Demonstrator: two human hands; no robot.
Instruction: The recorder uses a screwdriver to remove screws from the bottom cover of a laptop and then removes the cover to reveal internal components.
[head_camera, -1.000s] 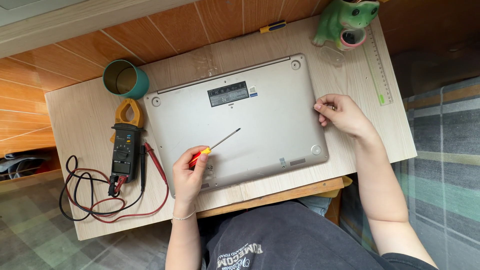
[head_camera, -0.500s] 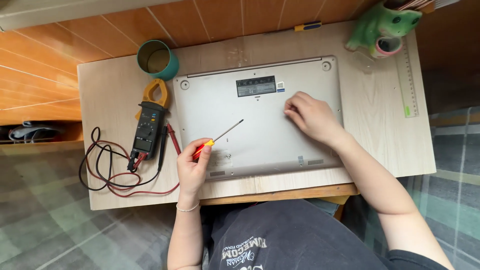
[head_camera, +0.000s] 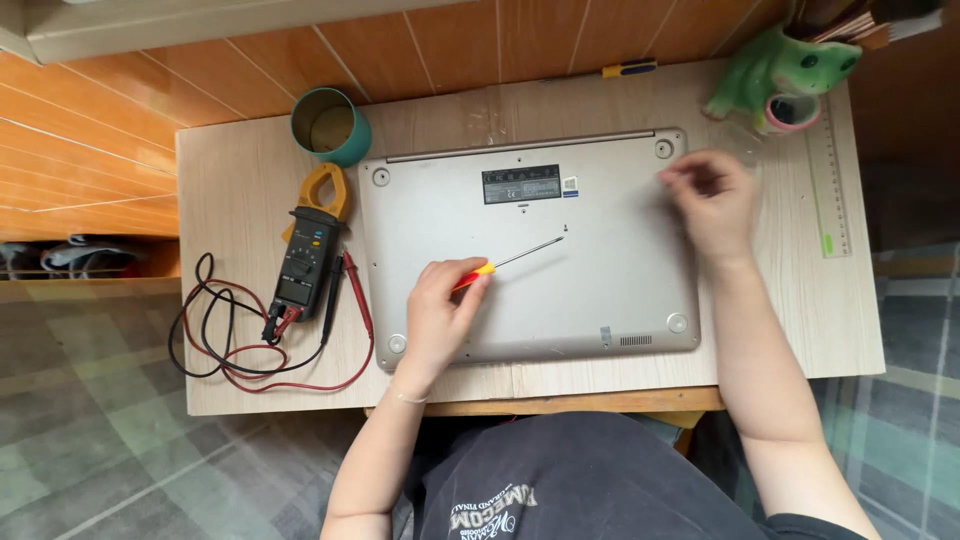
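A silver laptop (head_camera: 600, 290) lies bottom side up on a small light wooden desk (head_camera: 240, 190). My left hand (head_camera: 440, 312) rests on the laptop's near left part and grips a screwdriver (head_camera: 525, 253) with a red and yellow handle. Its thin shaft points up and right towards the middle of the case, tip just above the surface. My right hand (head_camera: 715, 205) hovers blurred over the laptop's far right corner, fingers drawn together. Whether it holds something small I cannot tell.
A black and orange clamp meter (head_camera: 308, 250) with red and black leads (head_camera: 250, 355) lies left of the laptop. A teal cup (head_camera: 330, 125) stands behind it. At the back right are a green frog figure (head_camera: 785, 75), a clear ruler (head_camera: 828, 180) and a yellow-blue tool (head_camera: 630, 69).
My right hand moved from the laptop's right edge to its middle, then up to the far right corner. My left hand kept the screwdriver in the same place. The camera view shifted.
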